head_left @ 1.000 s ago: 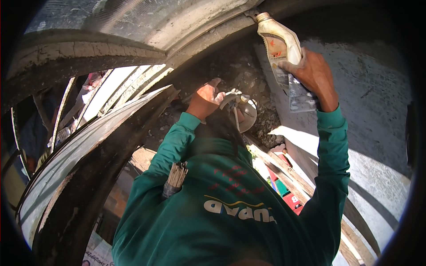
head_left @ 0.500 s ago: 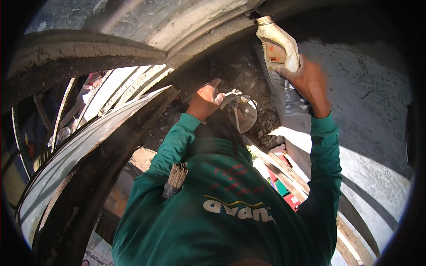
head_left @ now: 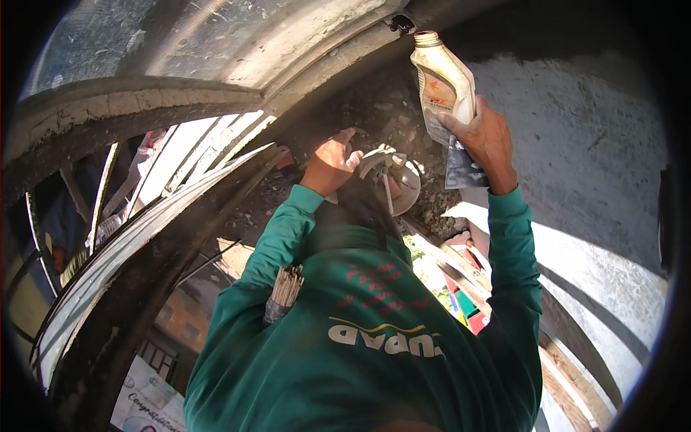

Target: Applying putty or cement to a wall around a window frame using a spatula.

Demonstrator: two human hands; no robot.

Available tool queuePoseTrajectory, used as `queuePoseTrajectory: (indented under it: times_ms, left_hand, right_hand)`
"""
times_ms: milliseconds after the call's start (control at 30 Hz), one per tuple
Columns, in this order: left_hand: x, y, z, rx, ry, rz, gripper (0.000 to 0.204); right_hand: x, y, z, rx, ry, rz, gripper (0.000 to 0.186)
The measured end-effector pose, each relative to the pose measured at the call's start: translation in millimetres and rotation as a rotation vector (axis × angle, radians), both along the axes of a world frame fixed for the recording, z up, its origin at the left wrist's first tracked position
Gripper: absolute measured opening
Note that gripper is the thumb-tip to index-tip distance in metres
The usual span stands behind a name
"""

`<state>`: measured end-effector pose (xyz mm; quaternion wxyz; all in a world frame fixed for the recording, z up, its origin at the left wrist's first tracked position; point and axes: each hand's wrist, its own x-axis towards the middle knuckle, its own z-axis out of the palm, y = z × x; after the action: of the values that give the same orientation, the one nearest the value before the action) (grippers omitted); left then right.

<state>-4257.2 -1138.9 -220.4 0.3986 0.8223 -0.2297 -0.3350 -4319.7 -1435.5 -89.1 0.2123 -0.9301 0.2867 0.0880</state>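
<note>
My right hand (head_left: 484,140) is closed round a pale plastic bottle (head_left: 448,86) with a ridged side. The bottle leans a little, its uncapped mouth up near the overhead beam. A flat grey and black patchy piece (head_left: 464,165) shows under that hand; whether it belongs to the bottle I cannot tell. In the middle, my left hand (head_left: 331,162) has curled fingers, and what they grip, if anything, is hidden. Just right of it lies a round whitish dish-like thing (head_left: 407,191) with pale curved pieces on it.
A rough beam (head_left: 137,97) crosses overhead, with a small dark hole (head_left: 402,25) near the bottle. Metal bars (head_left: 104,187) and a curved sheet edge (head_left: 137,237) stand at the left. A grey wall (head_left: 576,144) rises at the right. Thin sticks (head_left: 286,284) poke out at my left sleeve.
My right hand and the bottle have shifted slightly left and down, away from the hole in the beam. The left hand stays nearly where it was.
</note>
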Motion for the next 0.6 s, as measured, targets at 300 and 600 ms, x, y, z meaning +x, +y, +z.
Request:
queuePoseTrajectory:
  times_ms: [300,600]
  left_hand:
    - [-1,-3,3,-0.011,0.005,-0.001,0.055]
    - [-4,-2,0,0.019,0.018,-0.012,0.054]
  right_hand:
    - [5,-6,2,0.020,-0.042,0.069,0.059]
    - [12,-9,7,-0.036,-0.011,0.109,0.059]
